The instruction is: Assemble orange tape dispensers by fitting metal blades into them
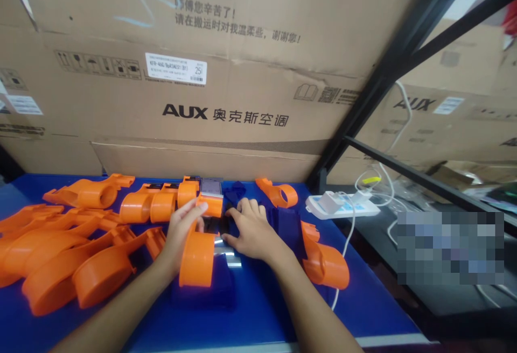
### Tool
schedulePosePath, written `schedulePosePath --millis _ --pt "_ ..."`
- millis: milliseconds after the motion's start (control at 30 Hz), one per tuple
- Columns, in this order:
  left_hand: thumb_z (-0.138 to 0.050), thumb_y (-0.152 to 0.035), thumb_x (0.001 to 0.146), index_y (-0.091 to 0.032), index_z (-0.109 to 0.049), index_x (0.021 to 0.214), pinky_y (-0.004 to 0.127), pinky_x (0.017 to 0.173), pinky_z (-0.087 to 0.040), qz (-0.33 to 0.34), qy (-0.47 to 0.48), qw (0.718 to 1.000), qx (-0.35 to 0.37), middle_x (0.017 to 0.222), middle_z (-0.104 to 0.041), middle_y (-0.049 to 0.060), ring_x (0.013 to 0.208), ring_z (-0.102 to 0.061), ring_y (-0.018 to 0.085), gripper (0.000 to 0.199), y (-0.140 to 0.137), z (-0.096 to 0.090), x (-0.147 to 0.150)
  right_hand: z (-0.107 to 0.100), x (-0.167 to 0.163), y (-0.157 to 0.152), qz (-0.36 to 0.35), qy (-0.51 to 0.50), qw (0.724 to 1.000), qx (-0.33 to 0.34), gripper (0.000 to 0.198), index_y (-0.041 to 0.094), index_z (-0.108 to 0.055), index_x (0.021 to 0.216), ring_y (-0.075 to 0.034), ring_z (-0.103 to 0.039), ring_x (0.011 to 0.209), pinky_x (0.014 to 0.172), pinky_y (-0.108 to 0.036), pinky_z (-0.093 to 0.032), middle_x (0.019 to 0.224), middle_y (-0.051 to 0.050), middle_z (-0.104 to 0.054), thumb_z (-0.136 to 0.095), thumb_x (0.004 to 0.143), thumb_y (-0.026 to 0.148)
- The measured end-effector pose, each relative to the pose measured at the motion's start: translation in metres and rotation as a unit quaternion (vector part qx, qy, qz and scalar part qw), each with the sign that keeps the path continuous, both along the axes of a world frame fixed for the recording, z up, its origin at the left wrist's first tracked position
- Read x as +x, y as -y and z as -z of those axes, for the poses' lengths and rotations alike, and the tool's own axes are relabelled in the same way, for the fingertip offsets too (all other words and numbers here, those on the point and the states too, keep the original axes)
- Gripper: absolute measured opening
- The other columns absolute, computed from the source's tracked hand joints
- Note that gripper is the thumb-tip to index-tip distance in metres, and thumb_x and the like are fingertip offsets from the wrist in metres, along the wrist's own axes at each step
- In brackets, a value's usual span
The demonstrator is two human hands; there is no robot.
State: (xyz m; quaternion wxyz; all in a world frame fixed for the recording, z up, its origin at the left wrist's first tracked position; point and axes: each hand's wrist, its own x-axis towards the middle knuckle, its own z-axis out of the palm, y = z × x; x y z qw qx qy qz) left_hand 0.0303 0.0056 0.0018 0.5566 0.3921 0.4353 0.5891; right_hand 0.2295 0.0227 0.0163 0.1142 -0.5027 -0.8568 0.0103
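Note:
An orange plastic tape dispenser [197,260] is in my left hand [181,228], the thumb on its flat upper end and the round ring hanging toward me. My right hand [255,232] is just to the right of it, thumb and forefinger closing on a small black piece [226,224] whose kind I cannot make out. Below the hands, shiny clear strips [231,260] rest by a dark blue block-like thing [210,291]. Behind my left hand, several more orange dispensers [135,206] stand in a row, dark pieces showing at their tops.
Orange dispensers [52,251] are heaped on the left of the blue table [145,326]. Others lie at the back right [283,194] and right [329,264]. A large cardboard box [242,84] rises behind. A white power strip [343,206] with cables lies beyond the table's right side, near a black metal frame [363,89].

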Motion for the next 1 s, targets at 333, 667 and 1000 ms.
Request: schedulePosePath --millis 333,667,1000 --pt "-0.08 -0.046 0.075 -0.019 -0.069 0.086 0.019 0.05 -0.034 -0.023 0.018 0.999 0.017 0.054 -0.054 -0.005 0.049 -0.043 0.009 0.031 0.003 -0.003 0.006 -0.015 0.01 -0.011 0.02 -0.329 0.944 -0.022 0.045 0.021 -0.051 0.129 -0.02 -0.061 0.077 0.074 -0.036 -0.05 0.09 -0.003 -0.065 -0.066 0.092 0.041" --pt "-0.082 -0.048 0.074 -0.018 -0.073 0.097 0.02 0.049 -0.035 0.014 0.006 1.0 0.005 0.057 -0.055 -0.004 0.05 -0.046 0.01 0.039 -0.002 0.004 0.006 -0.022 -0.005 0.003 -0.148 -0.276 0.949 0.027 0.05 0.025 -0.054 0.145 -0.024 -0.061 0.094 0.086 -0.041 -0.052 0.102 -0.007 -0.069 -0.06 0.095 0.026" --pt "-0.084 -0.042 0.076 -0.018 -0.076 0.106 0.02 0.053 -0.037 0.015 0.028 0.999 0.04 0.068 -0.06 -0.002 0.055 -0.046 0.009 0.039 -0.001 0.007 0.011 -0.016 -0.009 0.002 -0.141 -0.275 0.95 0.047 0.049 0.023 -0.059 0.144 -0.025 -0.064 0.094 0.089 -0.041 -0.053 0.102 -0.008 -0.071 -0.062 0.096 0.034"
